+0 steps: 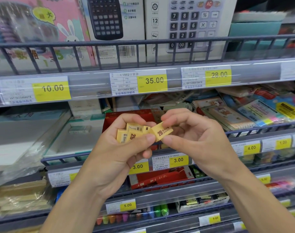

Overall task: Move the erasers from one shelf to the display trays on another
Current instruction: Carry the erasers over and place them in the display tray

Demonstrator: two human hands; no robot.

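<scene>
Both hands up at shelf front, passing erasers hand to hand.

Left hand (119, 148) is cupping a stack of erasers (131, 133), fingers curled round them, thumb clamping the front. Right hand (192, 137) is pinching one eraser (161, 132) between thumb and forefinger; it's sitting just right of the stack, touching or nearly touching the left thumb tip, can't tell which. Its long axis is running left-low to right-high, printed face toward the camera. Red tray (126, 118) is lying directly behind both hands, on the shelf with the 3.00 tags; a second red tray (160, 179) is sitting one shelf below. My read: the right hand is nearer either tray, so it is likely placing next.
</scene>
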